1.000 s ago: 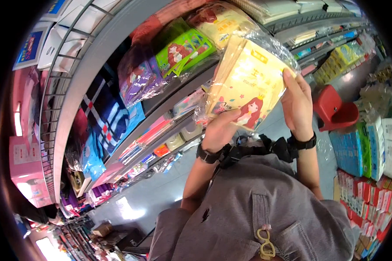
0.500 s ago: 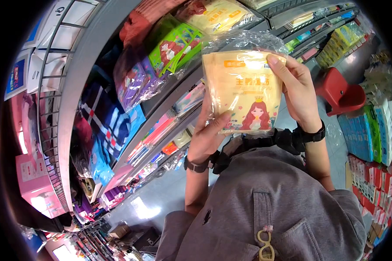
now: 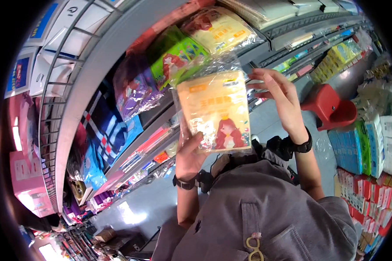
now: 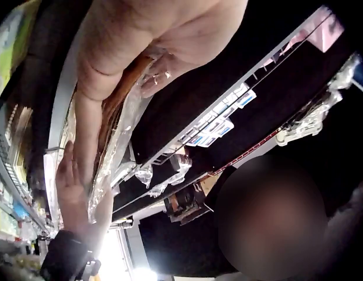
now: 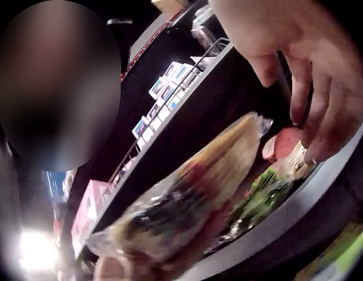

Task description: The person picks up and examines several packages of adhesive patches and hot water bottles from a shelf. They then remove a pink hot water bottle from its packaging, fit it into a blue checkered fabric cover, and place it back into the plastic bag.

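Note:
A clear plastic bag of flat yellow packets (image 3: pixel 213 108), printed with a red-haired cartoon princess, is held upright before the chest. My left hand (image 3: pixel 189 156) grips its lower left corner, thumb on the front and fingers behind. In the left wrist view the bag (image 4: pixel 120 132) shows edge-on between the thumb and fingers of that hand (image 4: pixel 164 35). Off the right side of the bag, my right hand (image 3: pixel 281 98) is raised with its fingers loosely bent and nothing in it. The right wrist view shows a gap between this hand (image 5: pixel 316 76) and the bag (image 5: pixel 199 187).
On the grey shelf behind lie a similar yellow pack (image 3: pixel 222 30), a green pack (image 3: pixel 174 61) and a purple pack (image 3: pixel 137 89). Dark checked cloth (image 3: pixel 104 124) lies farther left. A red chair (image 3: pixel 329 106) stands on the floor at right, near stacked blue packages (image 3: pixel 346 148).
The right hand has let go of the bag and moved off its right side. The bag, turned face-on to the head camera, has shifted left in the left hand.

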`<state>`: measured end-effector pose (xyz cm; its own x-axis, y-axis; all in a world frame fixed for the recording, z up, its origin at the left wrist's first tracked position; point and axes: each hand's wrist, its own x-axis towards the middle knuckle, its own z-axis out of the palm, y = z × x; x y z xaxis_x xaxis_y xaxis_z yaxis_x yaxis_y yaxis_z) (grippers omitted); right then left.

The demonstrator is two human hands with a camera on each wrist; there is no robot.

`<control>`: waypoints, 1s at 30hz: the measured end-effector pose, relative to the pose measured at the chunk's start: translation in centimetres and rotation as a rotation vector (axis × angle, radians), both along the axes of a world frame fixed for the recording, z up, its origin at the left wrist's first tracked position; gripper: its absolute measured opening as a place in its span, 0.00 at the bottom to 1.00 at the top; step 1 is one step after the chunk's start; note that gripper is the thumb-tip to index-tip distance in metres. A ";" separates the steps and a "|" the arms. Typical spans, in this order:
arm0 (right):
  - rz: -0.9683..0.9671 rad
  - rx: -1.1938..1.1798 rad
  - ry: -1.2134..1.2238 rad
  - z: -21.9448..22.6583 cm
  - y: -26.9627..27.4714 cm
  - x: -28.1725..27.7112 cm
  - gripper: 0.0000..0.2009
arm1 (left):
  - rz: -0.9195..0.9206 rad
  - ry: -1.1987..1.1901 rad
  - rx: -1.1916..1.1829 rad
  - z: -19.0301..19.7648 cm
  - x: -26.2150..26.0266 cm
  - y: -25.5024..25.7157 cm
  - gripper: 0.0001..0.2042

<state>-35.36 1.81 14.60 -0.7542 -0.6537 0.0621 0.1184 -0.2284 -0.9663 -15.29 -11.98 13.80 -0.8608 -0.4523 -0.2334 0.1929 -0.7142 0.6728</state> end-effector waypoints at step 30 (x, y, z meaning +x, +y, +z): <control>0.028 0.087 -0.204 0.7 -5.6 -11.1 0.16 | 0.070 -0.027 -0.050 -2.6 7.5 -3.1 0.38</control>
